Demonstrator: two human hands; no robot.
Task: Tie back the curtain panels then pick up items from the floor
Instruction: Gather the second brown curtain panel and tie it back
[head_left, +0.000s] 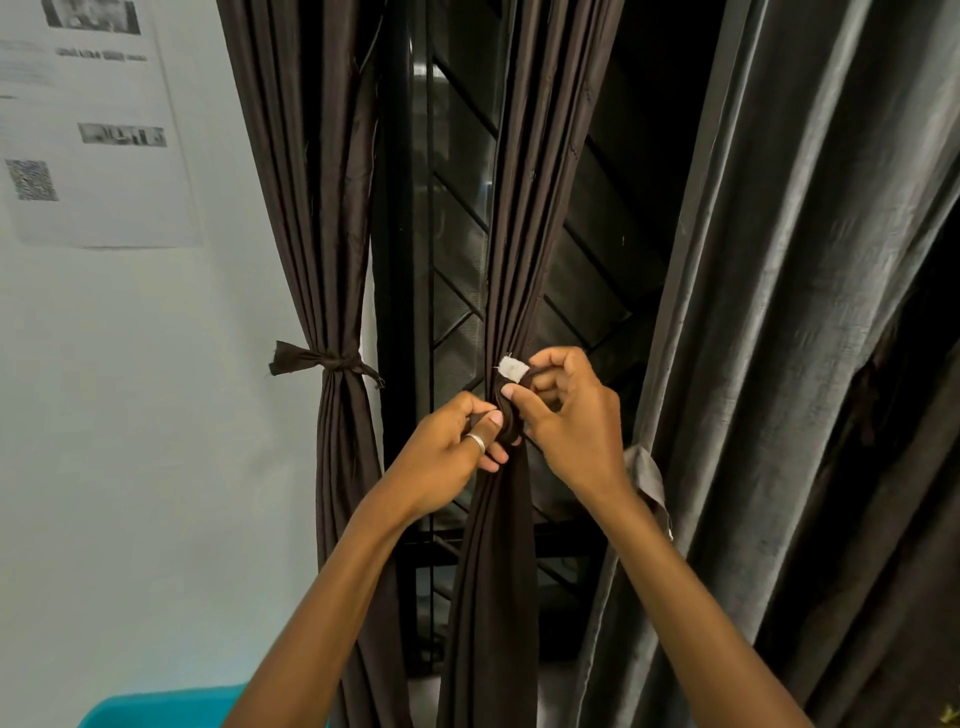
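Observation:
A dark brown curtain panel hangs gathered in the middle of the window. Both my hands pinch a brown tie strap wrapped around it at waist height. My left hand, with a ring on the thumb, grips the strap from the left. My right hand holds the strap's other end, which carries a small white fastening patch. A second brown panel at the left is bound with a knotted tie.
A grey curtain hangs at the right, close to my right forearm. Behind the panels is a dark window with a metal grille. A printed paper is stuck on the pale wall at left. A turquoise container rim shows at the bottom left.

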